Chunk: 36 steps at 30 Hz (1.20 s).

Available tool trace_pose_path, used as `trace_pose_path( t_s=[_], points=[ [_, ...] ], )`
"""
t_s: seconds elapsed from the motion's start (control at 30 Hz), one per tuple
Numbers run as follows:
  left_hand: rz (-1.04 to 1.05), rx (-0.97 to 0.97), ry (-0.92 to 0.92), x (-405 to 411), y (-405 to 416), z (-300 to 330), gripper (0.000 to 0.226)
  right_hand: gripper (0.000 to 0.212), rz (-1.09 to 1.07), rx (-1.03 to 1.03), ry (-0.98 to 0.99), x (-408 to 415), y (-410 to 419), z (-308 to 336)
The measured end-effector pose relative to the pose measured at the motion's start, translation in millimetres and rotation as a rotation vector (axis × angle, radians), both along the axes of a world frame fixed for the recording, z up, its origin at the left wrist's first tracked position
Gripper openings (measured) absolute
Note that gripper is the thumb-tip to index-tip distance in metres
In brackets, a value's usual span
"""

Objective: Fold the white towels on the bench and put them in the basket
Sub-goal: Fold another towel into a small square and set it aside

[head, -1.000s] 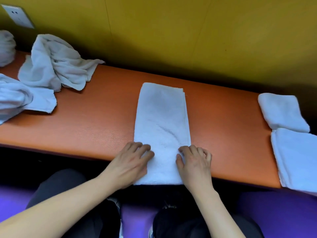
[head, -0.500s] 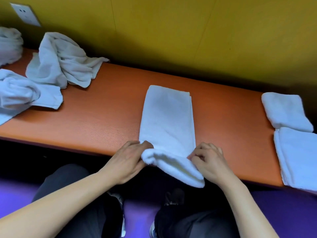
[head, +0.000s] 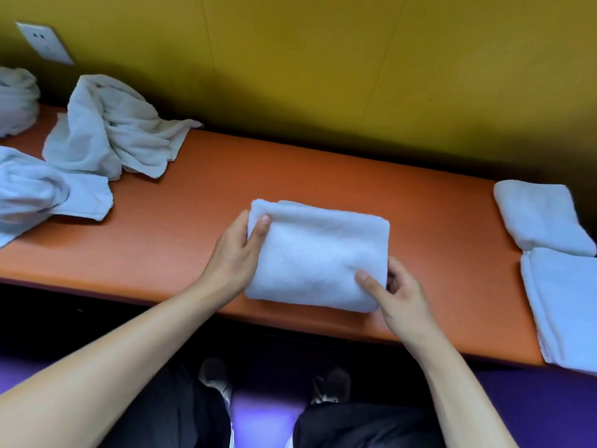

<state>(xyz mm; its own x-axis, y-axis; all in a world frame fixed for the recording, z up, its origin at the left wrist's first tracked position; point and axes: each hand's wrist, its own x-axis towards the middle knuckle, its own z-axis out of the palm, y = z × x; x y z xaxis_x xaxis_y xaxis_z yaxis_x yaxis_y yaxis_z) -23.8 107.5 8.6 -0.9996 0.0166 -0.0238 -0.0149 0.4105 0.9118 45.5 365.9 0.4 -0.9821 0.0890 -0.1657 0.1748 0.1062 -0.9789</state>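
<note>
Both of my hands are on the folded towel (head: 318,257), which lies as a thick rectangular pad on the orange bench (head: 181,227), close to its near edge. My left hand (head: 237,253) grips the pad's left side, thumb pressed on top near the far corner and the other fingers hidden behind or under the edge. My right hand (head: 399,297) pinches the near right corner, thumb on top and fingers curled at the side. I judge this terry cloth light, soft and limp: it has no stiffness of its own, so the layers will slide and sag open if I lift it by one corner. Better to take it from both short sides, fingers beneath and thumbs above, squeezing the layers together so that the stack keeps its shape. Two more folded towels (head: 546,218) sit at the right end of the bench, one just beside the other, while several crumpled towels (head: 113,130) wait at the left end, near a wall socket (head: 45,43). No basket is in view, so I cannot tell where this pad has to go; I would have to look round before carrying it.
</note>
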Motion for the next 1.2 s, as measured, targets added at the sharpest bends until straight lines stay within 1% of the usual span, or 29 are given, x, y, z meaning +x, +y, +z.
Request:
trace_pose_path(
  t_s=[0.07, 0.1, 0.17, 0.2, 0.23, 0.3, 0.37, 0.43, 0.5, 0.57, 0.6, 0.7, 0.77, 0.83, 0.87, 0.93, 1.03, 1.1, 1.2],
  points=[
    [-0.003, 0.018, -0.007, -22, 6, 4, 0.037, 0.009, -0.138, 0.111, 0.014, -21, -5, -6],
    [0.007, 0.004, -0.007, -34, 10, 4, 0.039, 0.005, -0.182, 0.154, 0.017, -31, -6, -9],
    [0.049, -0.079, -0.028, -58, 16, 3, 0.034, 0.016, -0.242, 0.269, 0.014, -48, -8, -17],
    [0.078, -0.128, -0.061, -68, 18, 0, 0.031, 0.021, -0.259, 0.354, -0.011, -55, -9, -20],
    [0.098, -0.178, -0.106, -73, 19, -4, 0.033, 0.024, -0.271, 0.448, -0.052, -61, -11, -23],
    [0.106, -0.275, -0.193, -72, 17, -13, 0.045, 0.029, -0.293, 0.607, -0.144, -66, -16, -28],
    [0.107, -0.328, -0.258, -58, 14, -22, 0.052, 0.04, -0.346, 0.679, -0.203, -63, -19, -32],
    [0.107, -0.351, -0.308, -42, 12, -28, 0.05, 0.047, -0.39, 0.686, -0.252, -55, -20, -32],
    [0.108, -0.342, -0.332, -32, 11, -32, 0.045, 0.048, -0.356, 0.702, -0.326, -48, -19, -33],
    [0.119, -0.298, -0.37, -28, 12, -33, 0.041, 0.048, -0.307, 0.655, -0.418, -46, -18, -31],
    [0.13, -0.275, -0.386, -26, 13, -32, 0.041, 0.047, -0.306, 0.584, -0.462, -46, -16, -30],
    [0.173, -0.185, -0.446, -23, 18, -26, 0.043, 0.046, -0.325, 0.282, -0.577, -47, -5, -19],
    [0.179, -0.133, -0.48, -18, 24, -20, 0.033, 0.043, -0.303, 0.117, -0.615, -43, 1, -13],
    [0.174, -0.033, -0.509, -9, 36, -19, 0.023, 0.03, -0.304, 0.05, -0.567, -32, 9, -13],
    [0.157, -0.001, -0.511, -4, 46, -19, 0.02, 0.026, -0.313, 0.055, -0.527, -25, 16, -14],
    [0.121, 0.013, -0.481, 8, 68, -19, 0.016, 0.025, -0.349, 0.091, -0.46, -13, 34, -19],
    [0.072, 0.038, -0.442, 21, 104, -19, 0.017, 0.041, -0.414, 0.154, -0.402, 5, 67, -17],
    [0.037, 0.079, -0.434, 28, 129, -17, 0.022, 0.046, -0.446, 0.174, -0.363, 17, 91, -14],
    [-0.041, 0.143, -0.437, 38, 168, -9, 0.023, 0.032, -0.493, 0.246, -0.301, 33, 132, -4]
  ],
)
